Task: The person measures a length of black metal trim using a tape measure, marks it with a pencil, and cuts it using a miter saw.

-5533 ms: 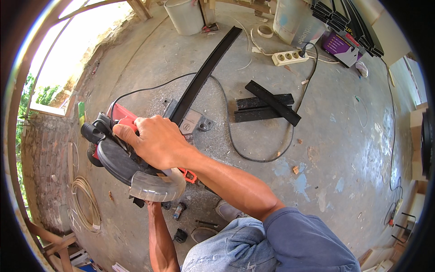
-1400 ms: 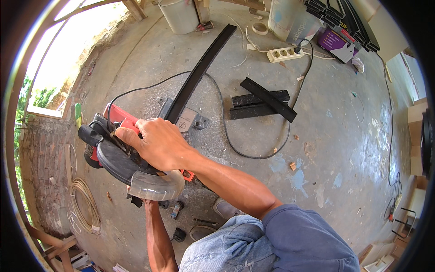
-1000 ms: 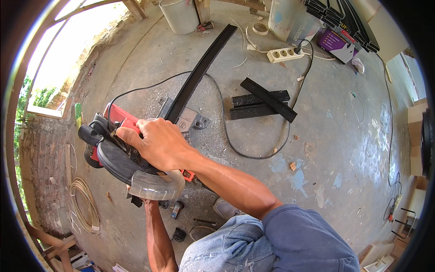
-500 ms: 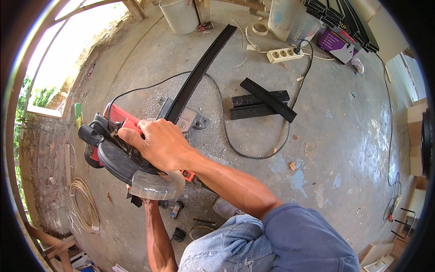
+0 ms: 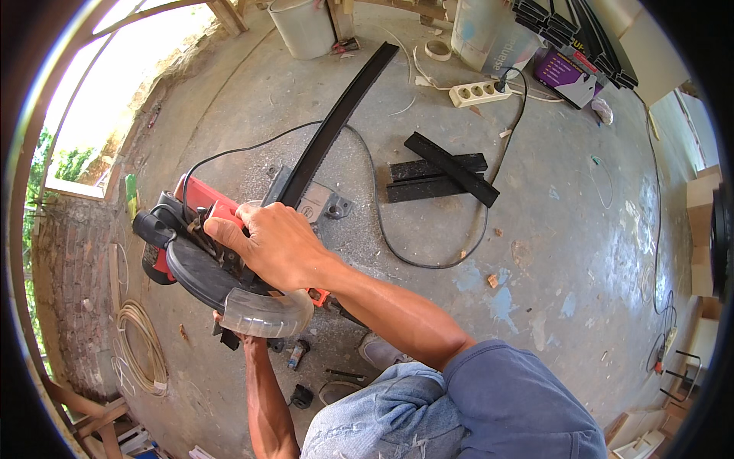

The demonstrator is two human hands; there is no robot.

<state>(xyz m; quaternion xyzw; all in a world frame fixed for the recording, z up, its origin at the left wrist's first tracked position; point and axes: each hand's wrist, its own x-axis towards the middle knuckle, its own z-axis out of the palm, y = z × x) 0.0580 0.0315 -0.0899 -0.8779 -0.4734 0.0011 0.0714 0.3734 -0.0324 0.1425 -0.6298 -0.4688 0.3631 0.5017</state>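
Observation:
A miter saw (image 5: 202,256) with a black blade guard, a red handle and a clear plastic shield (image 5: 264,312) stands on the floor in front of me. My right hand (image 5: 271,241) is closed around its red handle from above. A long black strip (image 5: 336,126) lies across the saw's grey base (image 5: 321,197), its far end pointing away to the upper right. Below the clear shield is my left hand (image 5: 251,344), mostly hidden by the saw. Its fingers appear closed at the near end of the black strip; the blade's contact with the strip is hidden.
Several short black pieces (image 5: 443,172) lie right of the saw. A black cord loops to a white power strip (image 5: 480,93). Further back stand a pale bucket (image 5: 302,29) and a purple box (image 5: 566,76). Coiled cable (image 5: 141,348) lies at left; a shoe (image 5: 378,352) is near.

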